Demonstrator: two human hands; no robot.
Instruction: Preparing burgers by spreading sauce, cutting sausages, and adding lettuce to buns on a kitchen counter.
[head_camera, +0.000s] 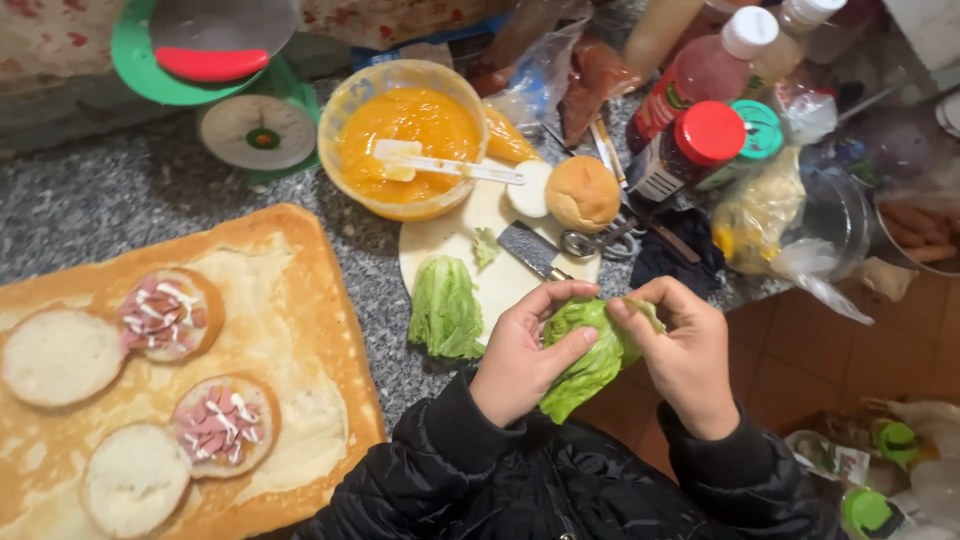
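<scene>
My left hand (522, 352) and my right hand (686, 352) both grip a green lettuce leaf (590, 362), held over the counter's edge in front of my dark jacket. Just beyond them a white cutting board (462, 235) carries a second lettuce piece (445, 305), a knife (530, 250), scissors (592, 243) and a bun (582, 193). On the left an orange wooden board (300, 300) holds two bun halves topped with chopped ham and white sauce (168, 314) (224, 424) and two plain halves (60, 356) (133, 478).
A plastic bowl of orange sauce (408, 135) with a white spatula stands behind the cutting board. A green kitchen scale (258, 125) sits at the back left. Sauce bottles and a red-lidded jar (690, 150), plastic bags and a metal pot (915, 235) crowd the right.
</scene>
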